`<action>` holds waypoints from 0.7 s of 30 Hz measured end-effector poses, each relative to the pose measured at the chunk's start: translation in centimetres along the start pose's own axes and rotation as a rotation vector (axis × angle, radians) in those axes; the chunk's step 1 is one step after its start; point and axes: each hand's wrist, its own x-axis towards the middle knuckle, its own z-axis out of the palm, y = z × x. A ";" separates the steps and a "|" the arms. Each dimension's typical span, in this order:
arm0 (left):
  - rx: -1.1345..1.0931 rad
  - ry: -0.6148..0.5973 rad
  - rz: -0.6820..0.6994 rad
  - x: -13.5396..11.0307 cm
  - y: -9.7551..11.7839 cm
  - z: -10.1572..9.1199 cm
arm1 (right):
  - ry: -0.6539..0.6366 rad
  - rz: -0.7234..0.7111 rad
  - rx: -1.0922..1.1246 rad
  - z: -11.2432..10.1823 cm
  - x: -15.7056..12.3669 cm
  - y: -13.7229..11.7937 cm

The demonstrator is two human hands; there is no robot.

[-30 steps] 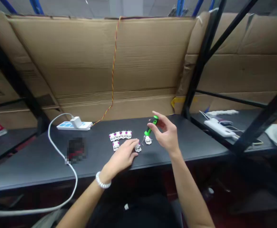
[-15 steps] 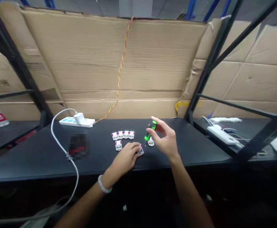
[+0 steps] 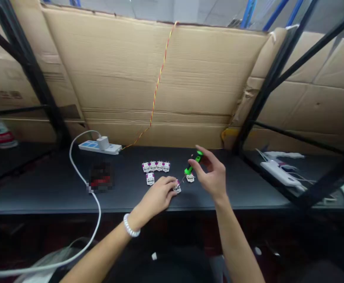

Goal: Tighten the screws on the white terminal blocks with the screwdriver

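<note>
My right hand [image 3: 211, 175] pinches a small green-handled screwdriver [image 3: 192, 164], its tip slanting down toward a small white-and-pink part [image 3: 177, 187] on the black table [image 3: 248, 188]. My left hand [image 3: 158, 195], with a white bead bracelet on the wrist, rests on the table and holds that part between its fingertips. Another such part [image 3: 190, 178] lies just under the screwdriver. A row of several like parts [image 3: 156, 166] sits behind my left hand, with one more [image 3: 150, 179] in front of the row.
A white power strip [image 3: 99, 146] with a charger and a long white cable [image 3: 85, 184] lies at the back left. A blurred dark object [image 3: 101, 177] sits left of the parts. Cardboard [image 3: 160, 78] walls the back. Black frame bars [image 3: 266, 82] and more power strips [image 3: 280, 173] are at right.
The camera has shifted, so the scene sits slightly to the right. My right hand has lowered the screwdriver tip closer to the part that my left hand holds.
</note>
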 end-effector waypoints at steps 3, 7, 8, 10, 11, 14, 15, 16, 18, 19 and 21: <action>0.000 0.011 0.009 0.0 -0.2 0.1 | 0.003 0.001 -0.002 0.0 0.0 -0.1; -0.005 0.016 0.003 -0.1 -0.2 0.2 | -0.007 -0.013 -0.004 0.0 -0.1 -0.1; -0.002 0.016 0.004 0.0 -0.1 0.2 | -0.013 -0.019 -0.007 0.0 -0.1 -0.2; 0.006 0.019 0.008 0.0 -0.1 0.2 | -0.025 -0.041 -0.017 0.0 -0.2 -0.3; 0.010 0.022 0.008 0.0 0.0 0.2 | -0.037 -0.054 -0.022 0.0 -0.2 -0.4; 0.012 0.025 0.012 0.0 0.1 0.2 | -0.094 -0.095 -0.021 0.0 -0.4 -0.6; 0.012 0.027 0.009 0.0 0.1 0.2 | -0.114 -0.107 -0.013 0.0 -0.4 -0.6; 0.009 0.028 0.008 0.0 0.2 0.2 | -0.130 -0.115 -0.004 0.1 -0.5 -0.6; 0.005 0.029 0.009 0.1 0.2 0.2 | -0.149 -0.125 0.016 0.2 -0.7 -0.7; 0.004 0.031 0.007 0.1 0.3 0.2 | -0.159 -0.123 0.028 0.4 -0.8 -0.7; 0.003 0.031 0.003 0.1 0.3 0.1 | -0.182 -0.102 0.056 0.6 -1.0 -0.9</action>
